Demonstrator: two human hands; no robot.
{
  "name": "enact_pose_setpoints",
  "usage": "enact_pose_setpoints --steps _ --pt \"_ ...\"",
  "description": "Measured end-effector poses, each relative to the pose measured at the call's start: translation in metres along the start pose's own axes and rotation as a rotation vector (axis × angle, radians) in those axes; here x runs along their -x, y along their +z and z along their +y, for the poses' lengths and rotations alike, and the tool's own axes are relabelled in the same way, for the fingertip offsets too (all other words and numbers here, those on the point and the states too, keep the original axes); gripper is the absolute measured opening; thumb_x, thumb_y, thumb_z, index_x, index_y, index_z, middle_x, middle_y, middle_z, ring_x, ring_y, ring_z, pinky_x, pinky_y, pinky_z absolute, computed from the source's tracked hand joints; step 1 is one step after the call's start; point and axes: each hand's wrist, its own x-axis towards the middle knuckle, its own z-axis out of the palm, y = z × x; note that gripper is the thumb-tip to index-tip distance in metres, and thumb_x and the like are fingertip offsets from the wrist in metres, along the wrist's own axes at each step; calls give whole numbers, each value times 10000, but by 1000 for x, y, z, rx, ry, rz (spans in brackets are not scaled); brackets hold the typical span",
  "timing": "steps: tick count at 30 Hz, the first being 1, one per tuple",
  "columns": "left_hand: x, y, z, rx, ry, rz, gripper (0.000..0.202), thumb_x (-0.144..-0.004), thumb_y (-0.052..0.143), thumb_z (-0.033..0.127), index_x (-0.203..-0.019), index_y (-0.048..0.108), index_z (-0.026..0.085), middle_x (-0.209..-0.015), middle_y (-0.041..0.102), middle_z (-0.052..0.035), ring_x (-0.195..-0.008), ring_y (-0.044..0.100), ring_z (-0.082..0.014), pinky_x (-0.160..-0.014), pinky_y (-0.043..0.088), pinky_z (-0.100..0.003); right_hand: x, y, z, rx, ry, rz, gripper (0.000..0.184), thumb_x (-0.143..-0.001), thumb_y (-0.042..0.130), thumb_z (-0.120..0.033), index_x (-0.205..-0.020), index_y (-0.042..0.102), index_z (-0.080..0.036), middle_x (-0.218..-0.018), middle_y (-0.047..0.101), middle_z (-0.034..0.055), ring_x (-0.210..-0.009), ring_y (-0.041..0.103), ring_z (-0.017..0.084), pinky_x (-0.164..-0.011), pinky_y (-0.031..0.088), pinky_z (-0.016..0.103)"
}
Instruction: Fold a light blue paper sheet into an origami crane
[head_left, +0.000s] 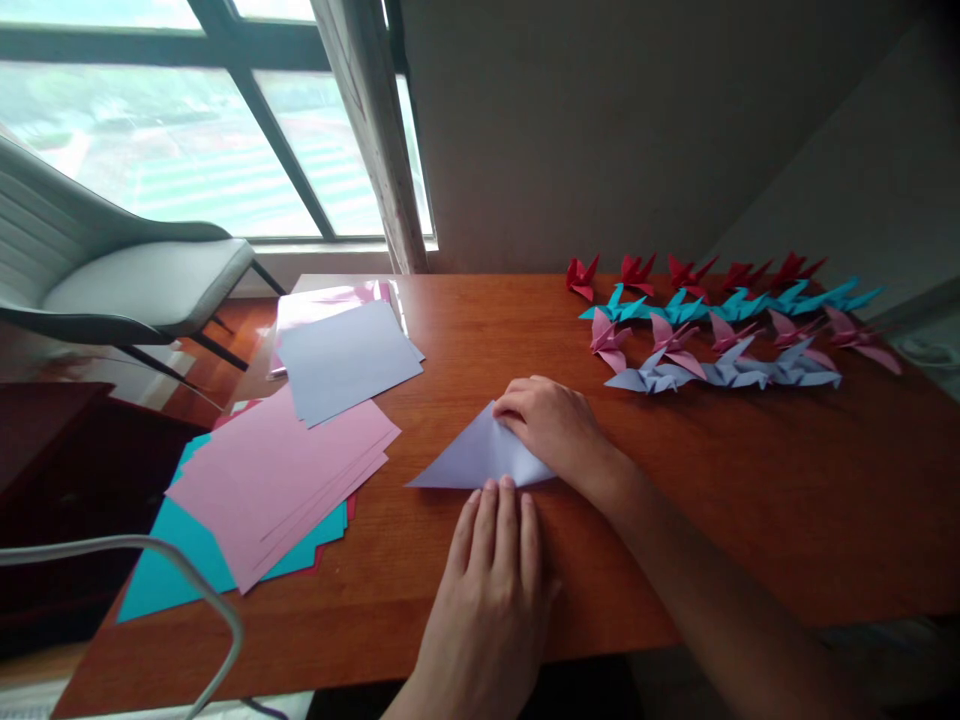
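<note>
A pale lavender sheet of origami paper [469, 455], folded into a triangle, lies on the wooden table in front of me. Its long edge faces me and its peak points away. My left hand [495, 570] lies flat, fingers stretched out, with the tips on the middle of the long edge. With bent fingers, my right hand [551, 425] grips the paper near the peak and covers much of its right side. The fingertips' exact hold on the layers is partly hidden.
Rows of folded paper cranes in red, turquoise [682, 308], pink and lavender [731, 372] stand at the back right. At left lie stacks of lavender [352, 360], pink [292, 470] and turquoise paper [180, 560]. A white cable [225, 610] crosses the lower left; a chair [142, 285] stands beyond.
</note>
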Motion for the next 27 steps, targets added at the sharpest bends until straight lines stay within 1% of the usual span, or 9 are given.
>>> enact_pose_setpoints --steps 5,9,14,17,20,22,25,27 --pt "3 -2 0 51 -46 -19 596 -936 482 521 -1383 546 133 -1453 535 -160 -1331 493 -369 -1100 389 -522 0 1 0 1 8 2 153 -923 605 -229 -916 751 -275 -1002 739 -30 -982 630 177 -722 424 281" --pt "4 -5 1 62 -96 -31 659 -900 493 593 -1422 518 191 -1487 509 -107 -1334 454 -426 -1094 331 -588 0 2 0 2 4 10 149 -923 607 -232 -917 750 -271 -990 737 -32 -972 633 175 -728 427 284" --pt "8 -7 0 103 -120 -70 812 -841 470 710 -1484 443 215 -1552 426 -66 -1364 355 -496 -1110 241 -644 0 1 0 6 9 -2 147 -922 609 -229 -924 751 -266 -997 737 -19 -985 631 175 -731 432 279" --pt "8 -7 -1 123 -135 -103 867 -820 452 750 -1499 419 213 -1580 378 -66 -1386 303 -520 -1108 234 -656 -1 1 0 7 13 -10 149 -924 607 -233 -926 751 -268 -1000 737 -15 -989 631 175 -737 435 278" --pt "9 -8 -1 148 -132 -147 883 -810 454 761 -1513 392 230 -1588 363 -72 -1386 302 -531 -1113 257 -649 -1 1 0 3 13 -8 147 -921 608 -231 -920 751 -267 -999 737 -18 -989 632 177 -732 434 279" --pt "9 -9 -2 172 -123 -182 888 -811 461 757 -1532 346 251 -1599 338 -84 -1389 296 -542 -1114 270 -649 0 1 0 2 11 -1 145 -920 608 -229 -918 749 -265 -999 737 -23 -983 633 179 -719 431 282" --pt "10 -13 -3 208 -97 -229 886 -824 471 732 -1559 246 292 -1633 242 -109 -1411 216 -571 -1112 260 -682 0 1 0 4 6 4 145 -923 605 -232 -925 747 -263 -1000 737 -25 -977 633 181 -706 426 285" --pt "10 -15 -4 231 -71 -272 890 -822 499 712 -1564 203 320 -1650 175 -110 -1420 147 -590 -1109 240 -708 0 1 0 8 -1 0 144 -923 605 -231 -928 746 -262 -998 737 -24 -980 632 181 -708 424 285"
